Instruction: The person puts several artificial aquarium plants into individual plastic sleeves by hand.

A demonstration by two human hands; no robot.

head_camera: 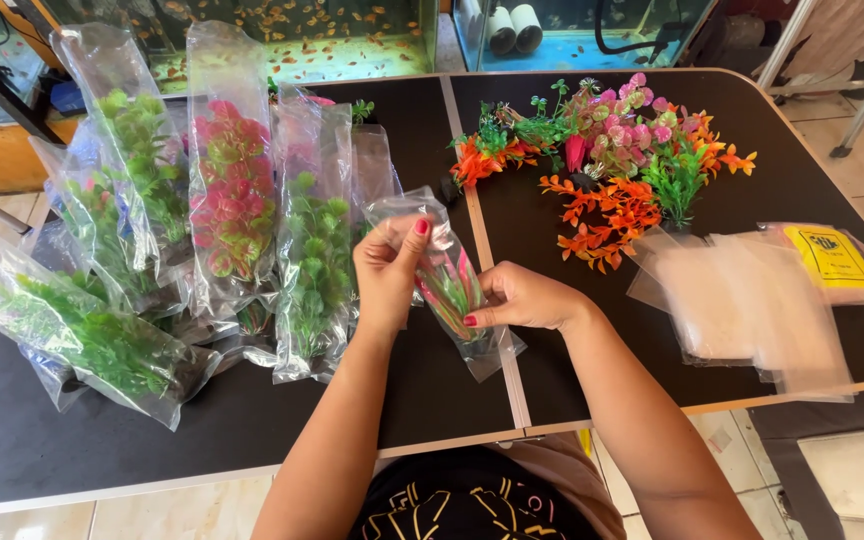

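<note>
My left hand (pixel 388 272) pinches the upper edge of a clear plastic bag (pixel 449 290) above the black table (pixel 252 420). Inside the bag is a small artificial plant with green and pink leaves. My right hand (pixel 517 297) grips the same bag at its right side, fingers closed on the plastic near the plant's stem. The bag tilts down toward the right, with its lower end resting near the table's middle seam.
Several bagged artificial plants, green (pixel 317 265) and pink (pixel 232 195), lie in a row on the left. A loose heap of orange, pink and green plants (pixel 612 160) sits at the back right. Empty clear bags (pixel 752 305) are stacked at right. Fish tanks (pixel 292 40) stand behind.
</note>
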